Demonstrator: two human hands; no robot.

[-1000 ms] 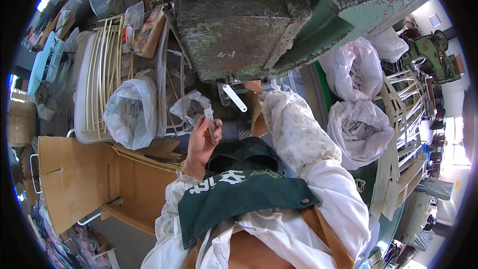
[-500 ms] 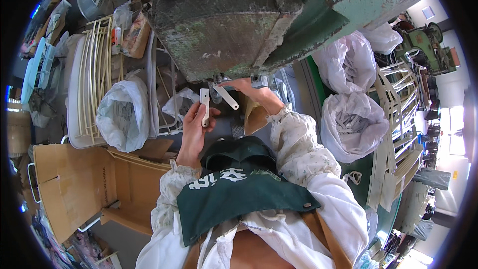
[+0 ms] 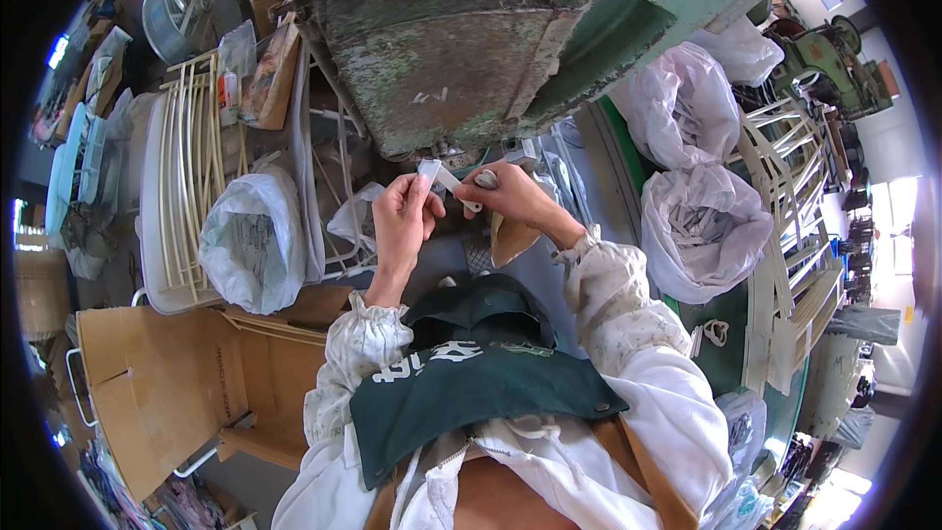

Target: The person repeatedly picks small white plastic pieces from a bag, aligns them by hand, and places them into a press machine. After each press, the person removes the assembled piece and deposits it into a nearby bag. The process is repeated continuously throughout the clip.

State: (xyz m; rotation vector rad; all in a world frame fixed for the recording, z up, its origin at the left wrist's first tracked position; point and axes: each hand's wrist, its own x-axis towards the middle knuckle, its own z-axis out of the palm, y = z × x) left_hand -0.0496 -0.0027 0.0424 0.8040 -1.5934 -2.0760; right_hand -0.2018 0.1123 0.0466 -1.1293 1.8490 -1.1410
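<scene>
Just below the front of a worn green machine [image 3: 442, 79], my two hands are close together. My left hand [image 3: 400, 221] is closed, with a flat white strip [image 3: 429, 170] pinched between thumb and fingers, its end pointing up toward the machine. A second flat white strip [image 3: 448, 180] slants down to my right hand [image 3: 515, 198], whose fingers are closed on its rounded lower end. A small grey rounded piece [image 3: 486, 179] shows at the right hand; what it is I cannot make out. The strips' upper ends nearly meet, and whether they touch is unclear.
White bags of strips stand on the left [image 3: 253, 245] and right [image 3: 702, 231]. Long pale rods [image 3: 186, 186] lie in a white tray at left. An open cardboard box [image 3: 157, 383] is at lower left. Slatted pale frames [image 3: 785, 236] are stacked at right, beside a fan-backed left corner [image 3: 191, 5].
My right hand has come down from the machine front and now grips the slanted strip's lower end. My left hand has moved up and right, bringing its strip beside the other.
</scene>
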